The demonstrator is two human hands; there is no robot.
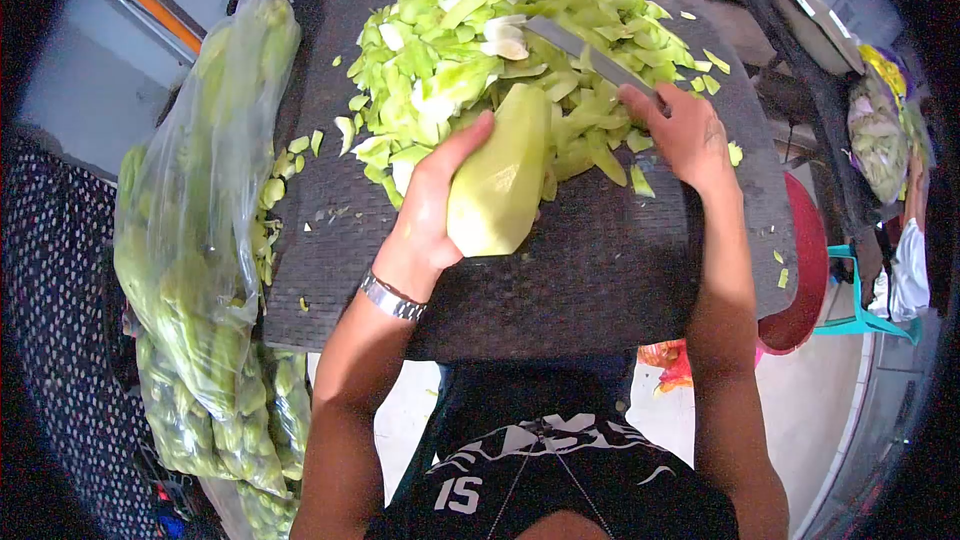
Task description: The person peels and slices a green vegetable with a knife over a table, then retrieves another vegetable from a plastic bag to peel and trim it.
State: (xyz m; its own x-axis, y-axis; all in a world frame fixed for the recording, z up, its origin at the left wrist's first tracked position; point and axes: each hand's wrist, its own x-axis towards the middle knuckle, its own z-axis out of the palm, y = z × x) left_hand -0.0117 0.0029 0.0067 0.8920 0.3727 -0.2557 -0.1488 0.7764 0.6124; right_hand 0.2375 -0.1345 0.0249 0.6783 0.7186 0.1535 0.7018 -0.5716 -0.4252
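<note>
Pale green fruit (500, 180), knife (602, 64), heaped peelings (425, 65)

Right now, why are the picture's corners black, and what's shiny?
Head view: corners fade to black, probably from the very wide lens; head view: glare streaks the clear plastic bag and light glints off the metal wristband; head view: the peeled vegetable in the left hand is brightly lit.

Black printed shirt (610, 485), bare forearms, metal at wrist and neck.
White lettering (550, 437) spans the chest; 2 white characters (456, 496) sit below it on the wearer's left, 1 curved white mark (657, 476) on the right; a thin chain (517, 480) hangs over the fabric; a silver link band (392, 298) circles the left wrist; faint dark marks (713, 130) show on the right hand (690, 135).
</note>
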